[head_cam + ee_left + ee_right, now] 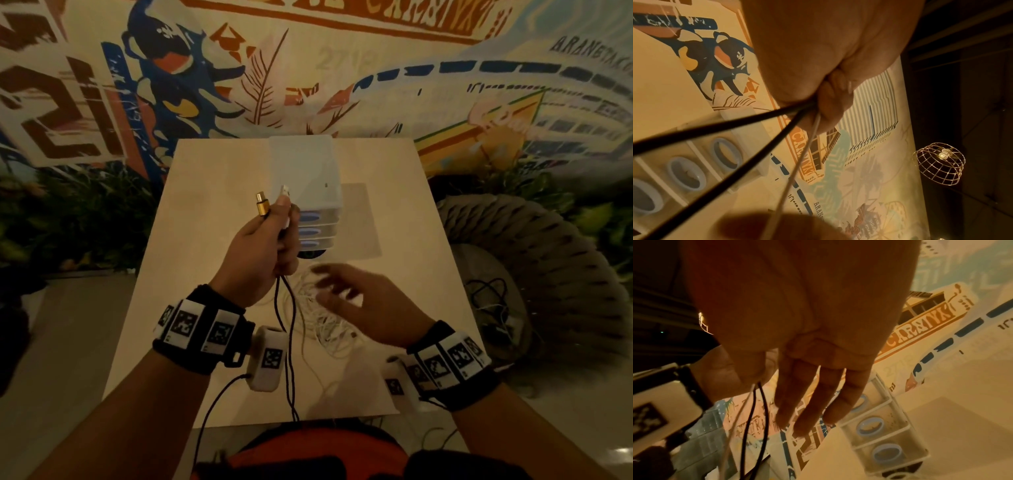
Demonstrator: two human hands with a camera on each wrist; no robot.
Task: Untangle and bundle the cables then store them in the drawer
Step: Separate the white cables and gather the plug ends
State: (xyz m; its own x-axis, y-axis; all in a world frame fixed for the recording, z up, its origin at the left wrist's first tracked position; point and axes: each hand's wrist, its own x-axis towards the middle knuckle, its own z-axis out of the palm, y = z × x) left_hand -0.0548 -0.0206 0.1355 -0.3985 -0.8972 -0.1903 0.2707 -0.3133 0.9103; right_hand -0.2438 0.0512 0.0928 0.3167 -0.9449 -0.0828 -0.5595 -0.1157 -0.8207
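My left hand [263, 240] is raised over the table and grips the ends of a black cable [287, 329] and a white cable; a gold plug [262, 205] and a white plug [284, 192] stick up above the fist. In the left wrist view two black strands [719, 128] and one white strand [797, 167] run out of the fist. A tangled pile of white cable [325, 315] lies on the table. My right hand [356, 301] hovers over that pile, fingers spread and straight, holding nothing. The white drawer unit [308, 171] with blue oval handles stands behind, drawers closed.
The pale square table [212, 205] ends near my body at the bottom edge. A woven grey chair [534, 260] with more cables on its seat stands to the right. A painted mural wall rises behind. A wire cage lamp [939, 164] hangs above.
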